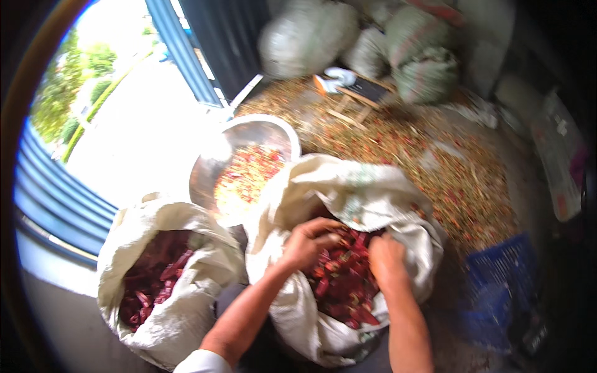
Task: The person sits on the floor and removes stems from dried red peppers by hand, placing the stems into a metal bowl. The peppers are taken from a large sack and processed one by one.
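Observation:
Between my legs stands a white woven sack [289, 298] with its mouth rolled open, holding dried red chili peppers [345, 289]. My left hand [310, 245] is inside the mouth at the upper left of the peppers, fingers bent over them; whether it grips any is unclear. My right hand [387, 254] reaches in at the right side, its fingertips partly hidden among the peppers and by the sack's rim. To the left, a second white woven sack [210, 275] stands open with dark red dried peppers [158, 284] inside.
A metal basin [203, 179] with pepper bits and seeds stands behind the sacks. Stems and pepper scraps [457, 182] cover the floor beyond. A small wooden-framed stool [368, 91] and full sacks [308, 37] are at the back. A blue plastic crate [499, 289] lies right; a doorway is left.

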`<act>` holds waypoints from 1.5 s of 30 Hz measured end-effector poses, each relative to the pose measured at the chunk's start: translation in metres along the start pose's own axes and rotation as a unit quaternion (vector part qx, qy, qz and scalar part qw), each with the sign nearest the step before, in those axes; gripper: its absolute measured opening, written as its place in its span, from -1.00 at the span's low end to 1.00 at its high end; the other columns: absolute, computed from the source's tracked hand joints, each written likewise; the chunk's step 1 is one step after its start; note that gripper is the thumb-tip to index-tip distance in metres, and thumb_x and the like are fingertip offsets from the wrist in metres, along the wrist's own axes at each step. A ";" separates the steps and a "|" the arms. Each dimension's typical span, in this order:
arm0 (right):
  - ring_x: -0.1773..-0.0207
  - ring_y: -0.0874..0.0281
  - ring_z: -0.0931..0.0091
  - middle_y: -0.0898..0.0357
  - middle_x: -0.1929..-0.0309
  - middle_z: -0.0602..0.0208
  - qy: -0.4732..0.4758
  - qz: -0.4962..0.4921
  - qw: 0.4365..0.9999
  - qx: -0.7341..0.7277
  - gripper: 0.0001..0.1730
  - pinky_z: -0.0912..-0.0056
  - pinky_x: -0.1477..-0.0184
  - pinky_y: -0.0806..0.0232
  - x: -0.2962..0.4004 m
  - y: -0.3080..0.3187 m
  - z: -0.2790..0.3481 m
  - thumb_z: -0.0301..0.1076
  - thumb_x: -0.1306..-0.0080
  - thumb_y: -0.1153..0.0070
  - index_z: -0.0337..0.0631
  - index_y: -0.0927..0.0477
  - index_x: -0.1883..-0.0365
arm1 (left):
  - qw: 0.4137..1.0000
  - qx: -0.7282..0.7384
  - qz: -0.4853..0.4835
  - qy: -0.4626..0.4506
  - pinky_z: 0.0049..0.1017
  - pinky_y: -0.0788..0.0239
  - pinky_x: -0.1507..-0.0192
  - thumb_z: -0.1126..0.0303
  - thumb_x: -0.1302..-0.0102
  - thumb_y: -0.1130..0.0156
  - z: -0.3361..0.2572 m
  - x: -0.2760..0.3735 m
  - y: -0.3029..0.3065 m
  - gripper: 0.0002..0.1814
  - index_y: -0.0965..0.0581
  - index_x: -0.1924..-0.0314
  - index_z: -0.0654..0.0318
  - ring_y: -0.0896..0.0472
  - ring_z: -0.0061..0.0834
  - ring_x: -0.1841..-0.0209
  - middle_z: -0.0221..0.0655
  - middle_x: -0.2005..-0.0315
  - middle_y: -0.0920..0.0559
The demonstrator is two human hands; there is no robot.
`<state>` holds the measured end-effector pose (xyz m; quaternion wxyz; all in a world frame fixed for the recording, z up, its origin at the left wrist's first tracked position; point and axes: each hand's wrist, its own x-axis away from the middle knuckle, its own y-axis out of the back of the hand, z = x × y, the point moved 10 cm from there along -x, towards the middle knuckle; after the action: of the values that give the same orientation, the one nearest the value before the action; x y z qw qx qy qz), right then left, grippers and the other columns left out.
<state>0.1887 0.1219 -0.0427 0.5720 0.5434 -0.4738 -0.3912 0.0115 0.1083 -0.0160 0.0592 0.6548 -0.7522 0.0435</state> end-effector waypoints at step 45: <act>0.07 -0.58 0.13 -0.56 0.26 0.14 0.049 -0.109 0.989 -0.092 -0.92 0.07 0.04 -0.45 0.010 0.055 0.007 -0.42 -0.27 -0.12 -0.19 -0.60 0.30 | 0.921 -0.381 0.005 -0.082 -0.12 -0.49 0.30 0.15 -0.25 -0.29 -0.003 0.010 -0.006 -0.73 -0.54 0.25 0.18 -0.65 -0.02 0.29 -0.19 0.41 -0.65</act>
<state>0.1810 0.1159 0.0129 0.5966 0.5551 -0.3450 -0.4658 0.0162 0.0980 -0.0113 0.2416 0.5805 -0.7175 -0.2998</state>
